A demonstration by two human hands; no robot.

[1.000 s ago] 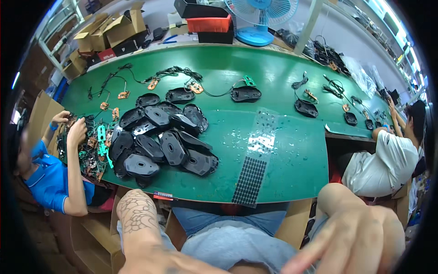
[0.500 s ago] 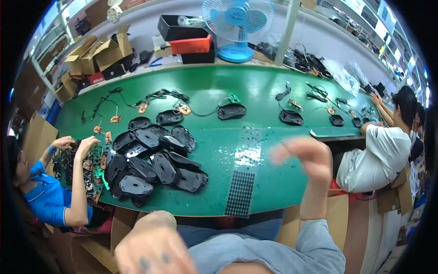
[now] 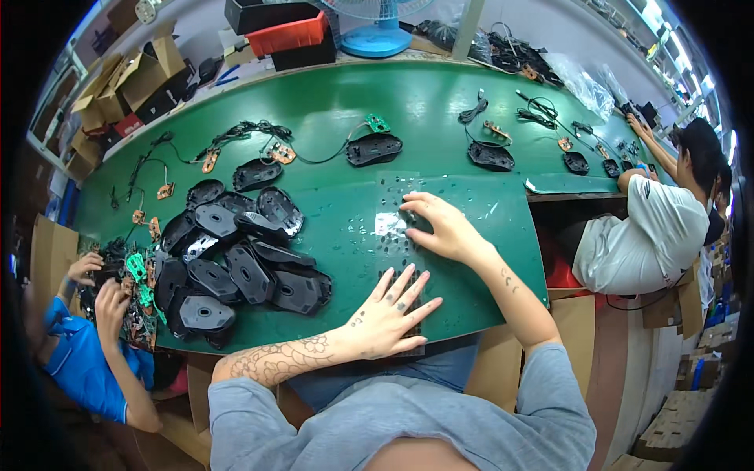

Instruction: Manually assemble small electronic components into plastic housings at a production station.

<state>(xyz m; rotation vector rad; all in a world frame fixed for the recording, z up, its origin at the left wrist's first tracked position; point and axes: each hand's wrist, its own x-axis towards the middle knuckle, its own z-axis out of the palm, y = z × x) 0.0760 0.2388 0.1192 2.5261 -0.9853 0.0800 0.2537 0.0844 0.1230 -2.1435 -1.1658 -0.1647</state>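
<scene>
My left hand (image 3: 386,318) lies with fingers spread over the near half of a clear sheet (image 3: 390,224) that carries rows of small black pads. Farther up, my right hand (image 3: 446,229) is at the sheet's right side, its thumb and fingers apart and pointing left across it. I see nothing held in either hand. Much of the pad rows is hidden under the left hand. To the left of the sheet is a heap of black computer mouse shells (image 3: 250,271), several showing their undersides.
Beyond the sheet lies an open mouse shell (image 3: 374,149) with a cable and green circuit board (image 3: 378,122). Another shell (image 3: 491,155) sits farther right. A person in blue (image 3: 94,361) handles boards at left; a person in white (image 3: 640,235) sits at right. A blue fan (image 3: 375,41) stands behind.
Both hands, raised and blurred before, have come down to the sheet. The left moved up and right from the lower edge; the right moved left. The whole view has tilted downward.
</scene>
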